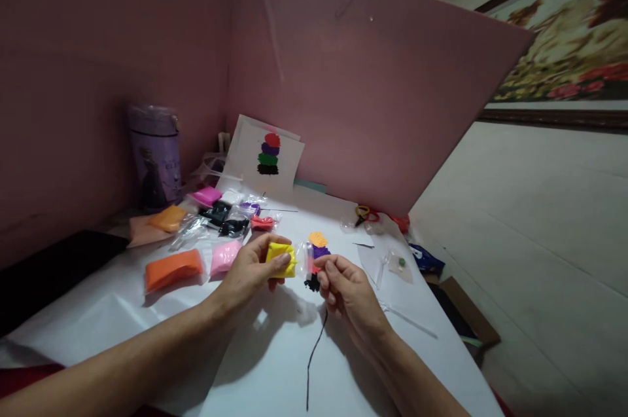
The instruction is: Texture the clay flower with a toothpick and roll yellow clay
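Grip: left hand [252,270] pinches yellow clay block in clear plastic bag [281,260] above white paper sheet [275,364] | right hand [346,292] nips bag's open end; fingertips partly hidden | black clay lump [312,283] half-covered | orange clay packet [173,270] lies left.

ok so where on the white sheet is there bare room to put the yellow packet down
Bare patches: the white sheet near the left forearm, in front of the orange packet; and the near strip beside the black cord. Crowded: the packets at the back left by the purple cup, and around the hands, where the left hand holds the yellow packet.
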Action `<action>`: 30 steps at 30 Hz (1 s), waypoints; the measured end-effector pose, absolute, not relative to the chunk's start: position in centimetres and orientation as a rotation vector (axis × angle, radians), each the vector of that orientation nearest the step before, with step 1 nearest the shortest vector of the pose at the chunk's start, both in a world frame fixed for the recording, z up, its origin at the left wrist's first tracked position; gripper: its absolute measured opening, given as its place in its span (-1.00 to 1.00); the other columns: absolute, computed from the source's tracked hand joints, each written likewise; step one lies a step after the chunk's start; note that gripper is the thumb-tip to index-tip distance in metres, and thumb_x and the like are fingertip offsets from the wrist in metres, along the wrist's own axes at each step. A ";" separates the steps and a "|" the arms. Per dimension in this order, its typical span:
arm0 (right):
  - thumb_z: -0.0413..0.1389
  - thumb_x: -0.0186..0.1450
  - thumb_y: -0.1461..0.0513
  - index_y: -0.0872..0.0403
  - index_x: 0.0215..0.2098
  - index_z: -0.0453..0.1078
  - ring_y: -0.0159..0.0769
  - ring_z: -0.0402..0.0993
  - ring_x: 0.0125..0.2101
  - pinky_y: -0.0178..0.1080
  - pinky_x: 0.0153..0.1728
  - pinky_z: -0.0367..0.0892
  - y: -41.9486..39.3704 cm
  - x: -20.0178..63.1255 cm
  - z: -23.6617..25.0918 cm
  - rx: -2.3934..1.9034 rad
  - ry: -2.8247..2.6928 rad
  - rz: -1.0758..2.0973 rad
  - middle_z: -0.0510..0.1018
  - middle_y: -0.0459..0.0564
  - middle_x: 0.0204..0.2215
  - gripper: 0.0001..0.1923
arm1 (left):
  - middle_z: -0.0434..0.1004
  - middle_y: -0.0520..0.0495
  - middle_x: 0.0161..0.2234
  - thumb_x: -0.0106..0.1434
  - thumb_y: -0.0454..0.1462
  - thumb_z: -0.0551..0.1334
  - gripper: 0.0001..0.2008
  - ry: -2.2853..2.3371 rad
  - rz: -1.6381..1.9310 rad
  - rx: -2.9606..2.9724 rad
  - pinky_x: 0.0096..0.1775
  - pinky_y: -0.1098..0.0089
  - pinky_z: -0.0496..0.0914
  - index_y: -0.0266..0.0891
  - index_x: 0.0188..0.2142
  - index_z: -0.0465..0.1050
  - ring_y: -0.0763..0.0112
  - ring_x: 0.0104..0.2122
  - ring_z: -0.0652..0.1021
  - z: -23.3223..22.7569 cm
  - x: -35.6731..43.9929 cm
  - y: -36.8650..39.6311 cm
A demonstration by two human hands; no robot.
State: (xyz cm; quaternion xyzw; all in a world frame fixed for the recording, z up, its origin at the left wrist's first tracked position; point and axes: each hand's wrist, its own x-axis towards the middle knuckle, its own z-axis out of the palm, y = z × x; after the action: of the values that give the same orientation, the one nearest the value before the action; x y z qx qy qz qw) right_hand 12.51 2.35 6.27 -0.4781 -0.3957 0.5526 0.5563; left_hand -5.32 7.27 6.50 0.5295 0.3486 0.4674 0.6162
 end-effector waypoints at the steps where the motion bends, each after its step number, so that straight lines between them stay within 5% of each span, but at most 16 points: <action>1: 0.31 0.11 -0.11 0.13 -0.31 0.40 -0.59 -0.03 -0.71 -0.48 -0.74 -0.17 2.3 12.4 6.2 -1.151 -0.974 1.285 0.28 -0.25 -0.63 -0.51 | 0.42 0.06 -0.47 0.01 -0.02 0.45 -0.51 0.798 1.069 1.246 -0.53 0.48 0.28 -0.28 -0.21 0.41 0.48 -0.56 0.40 6.4 -5.3 7.3; 8: 0.32 0.10 -0.07 0.15 -0.45 0.45 -0.44 0.19 -0.53 -0.36 -0.49 0.15 1.9 11.8 6.2 -1.211 -1.313 1.036 0.32 -0.17 -0.58 -0.57 | 0.46 0.01 -0.42 0.02 -0.06 0.43 -0.54 0.736 1.087 1.352 -0.48 0.39 0.39 -0.26 -0.20 0.39 0.36 -0.49 0.50 6.0 -5.1 7.1; 21: 0.30 0.12 -0.08 0.07 -0.50 0.29 -0.56 -0.14 -0.71 -0.41 -0.72 -0.18 2.1 11.8 5.8 -1.107 -1.164 1.151 0.10 -0.32 -0.73 -0.56 | 0.52 -0.03 -0.36 -0.01 -0.10 0.47 -0.53 0.676 1.002 1.201 -0.36 0.31 0.45 -0.22 -0.22 0.33 0.29 -0.44 0.58 5.1 -5.2 7.3; 27: 0.28 0.15 -0.08 0.06 -0.49 0.26 -0.57 -0.13 -0.73 -0.41 -0.73 -0.21 2.1 12.8 6.5 -1.055 -1.315 1.211 0.13 -0.32 -0.72 -0.55 | 0.55 -0.10 -0.24 0.02 -0.06 0.46 -0.56 0.670 0.987 1.257 -0.28 0.38 0.40 -0.24 -0.18 0.48 0.25 -0.26 0.54 5.8 -5.4 7.2; 30: 0.25 0.20 -0.05 0.05 -0.47 0.27 -0.55 -0.12 -0.71 -0.39 -0.71 -0.20 2.0 13.3 6.7 -1.036 -1.437 1.212 0.11 -0.31 -0.71 -0.60 | 0.56 -0.10 -0.33 0.04 0.00 0.43 -0.57 0.655 0.909 1.292 -0.32 0.39 0.37 -0.27 -0.24 0.52 0.29 -0.35 0.52 6.3 -5.4 7.0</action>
State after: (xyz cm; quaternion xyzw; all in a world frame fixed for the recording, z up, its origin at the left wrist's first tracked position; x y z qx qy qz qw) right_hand 13.33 1.97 6.69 -0.4239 -0.5884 0.4962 0.4773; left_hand -5.38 6.96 6.32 0.5703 0.2891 0.4009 0.6561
